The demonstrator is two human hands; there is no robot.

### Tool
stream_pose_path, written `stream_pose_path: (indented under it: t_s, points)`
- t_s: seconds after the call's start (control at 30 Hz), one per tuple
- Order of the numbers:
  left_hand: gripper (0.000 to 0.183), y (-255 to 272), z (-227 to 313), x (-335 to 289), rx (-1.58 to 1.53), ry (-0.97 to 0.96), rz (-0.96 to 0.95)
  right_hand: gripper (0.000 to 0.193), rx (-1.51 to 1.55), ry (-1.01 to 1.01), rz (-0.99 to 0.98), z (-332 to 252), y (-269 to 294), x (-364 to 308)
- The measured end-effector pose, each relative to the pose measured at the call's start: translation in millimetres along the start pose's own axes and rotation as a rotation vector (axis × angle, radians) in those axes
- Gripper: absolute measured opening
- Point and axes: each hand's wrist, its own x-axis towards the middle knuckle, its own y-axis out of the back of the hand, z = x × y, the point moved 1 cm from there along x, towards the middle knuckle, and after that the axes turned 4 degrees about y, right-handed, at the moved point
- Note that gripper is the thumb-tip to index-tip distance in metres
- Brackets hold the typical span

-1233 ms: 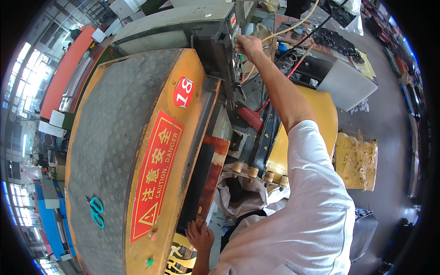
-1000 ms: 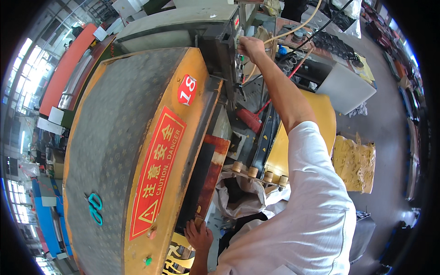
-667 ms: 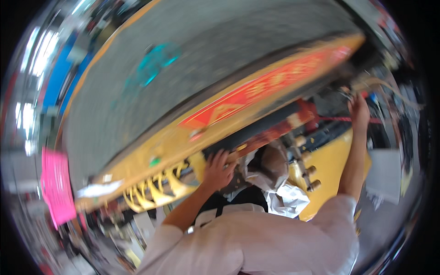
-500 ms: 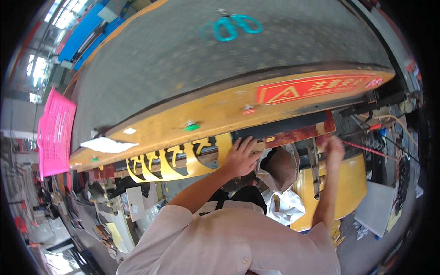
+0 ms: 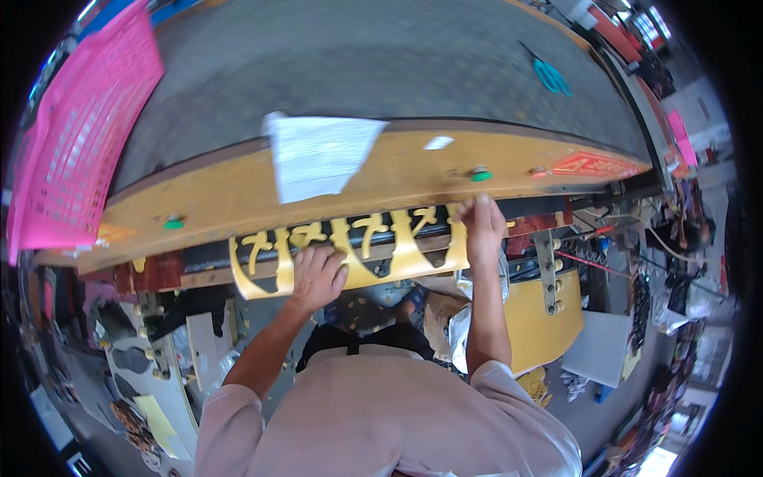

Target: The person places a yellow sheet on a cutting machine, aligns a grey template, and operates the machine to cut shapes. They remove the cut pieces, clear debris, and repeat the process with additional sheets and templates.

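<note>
A yellow sheet (image 5: 409,262) with a row of curved cut-outs lies along the front edge of the machine. My left hand (image 5: 319,277) rests on its left part, fingers bent over the sheet and thumb to the right. Over the sheet's right end, my right hand (image 5: 483,226) is raised close to the machine's yellow front beam (image 5: 413,171). Its fingers are drawn together and slightly blurred; whether anything is between them is hidden. A green button (image 5: 481,173) sits on the beam just beyond that hand.
White paper (image 5: 324,155) hangs over the beam. A pink basket (image 5: 87,135) stands at the left, and teal-handled scissors (image 5: 550,77) lie on the grey top. Below right are a yellow panel (image 5: 544,326) and a whitish bag (image 5: 458,334). A dark red board (image 5: 159,273) runs under the beam.
My left hand has gone from the sheet's right end to its left part. My right hand has come in from the far right to the sheet's right end. The view has shifted left.
</note>
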Motion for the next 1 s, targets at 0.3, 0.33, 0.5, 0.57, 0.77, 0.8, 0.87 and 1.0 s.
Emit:
stream_pose_path:
  t_s: [0.3, 0.33, 0.5, 0.57, 0.77, 0.8, 0.87, 1.0]
  points:
    - [0.024, -15, -26, -6, 0.049, 0.096, 0.102, 0.013, -1.121, 0.613, -0.246, 102, -1, -57]
    - [0.024, -16, -26, -6, 0.064, 0.117, 0.041, 0.013, -1.145, 0.614, -0.242, 106, -3, -55]
    - [0.022, -14, -27, -7, 0.046, 0.124, 0.05, 0.021, -1.168, 0.604, -0.244, 115, -1, -51]
    - [0.023, -14, -27, -8, 0.025, 0.123, 0.053, 0.024, -1.124, 0.573, -0.236, 118, 2, -52]
    - [0.023, -12, -21, -15, 0.011, 0.2, 0.042, 0.026, -1.163, 0.553, -0.258, 124, 9, -50]
    - [0.023, -11, -18, -17, 0.014, 0.213, 0.042, 0.026, -1.15, 0.513, -0.244, 124, 10, -52]
    - [0.022, -9, -12, -22, 0.01, 0.217, 0.074, 0.026, -1.118, 0.549, -0.24, 122, 13, -58]
    - [0.021, 1, 5, -44, -0.019, 0.242, 0.059, 0.027, -1.075, 0.489, -0.255, 116, 24, -85]
